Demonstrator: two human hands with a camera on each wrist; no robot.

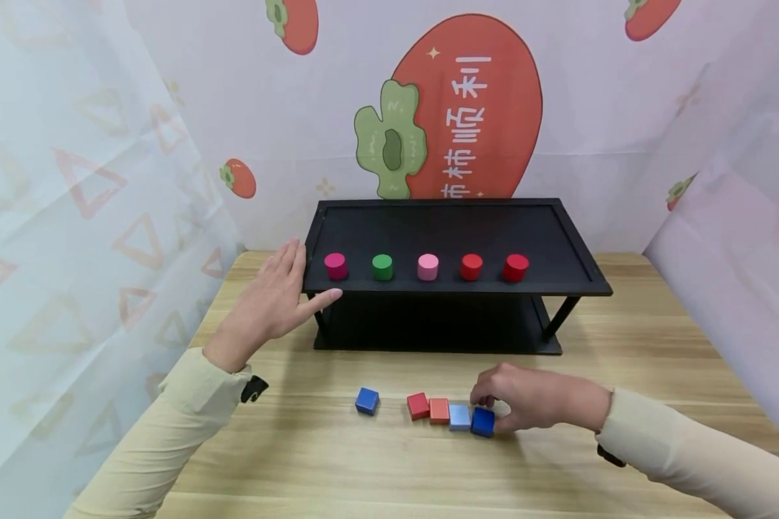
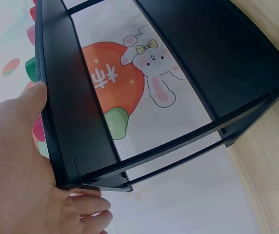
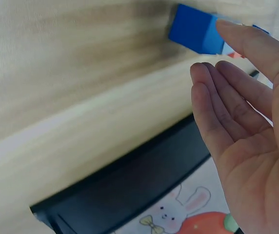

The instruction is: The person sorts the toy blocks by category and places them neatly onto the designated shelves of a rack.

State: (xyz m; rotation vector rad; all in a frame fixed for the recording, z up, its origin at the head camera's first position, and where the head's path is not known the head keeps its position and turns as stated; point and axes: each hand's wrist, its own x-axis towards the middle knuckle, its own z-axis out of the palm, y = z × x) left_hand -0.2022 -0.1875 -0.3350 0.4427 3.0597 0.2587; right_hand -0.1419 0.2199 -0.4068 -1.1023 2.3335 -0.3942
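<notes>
My left hand [image 1: 271, 294] rests against the left end of a black two-tier shelf [image 1: 438, 227], its fingers straight along the side and its thumb [image 2: 34, 97] on the front edge. On the wooden table, my right hand [image 1: 529, 396] is at a dark blue cube [image 1: 482, 422]. The thumb [image 3: 244, 36] touches this cube's side, while the other fingers are extended apart from it. Left of it in a row lie a light blue cube [image 1: 459, 417], an orange cube [image 1: 438, 411] and a red cube [image 1: 418, 406]. Another blue cube [image 1: 366, 401] lies separately farther left.
Along the shelf's upper front stand a magenta cylinder [image 1: 335, 267], a green cylinder [image 1: 382, 267], a pink cylinder [image 1: 428, 267] and two red ones, the rightmost being a red cylinder [image 1: 516, 268]. A printed cloth [image 1: 285, 130] hangs behind and at both sides.
</notes>
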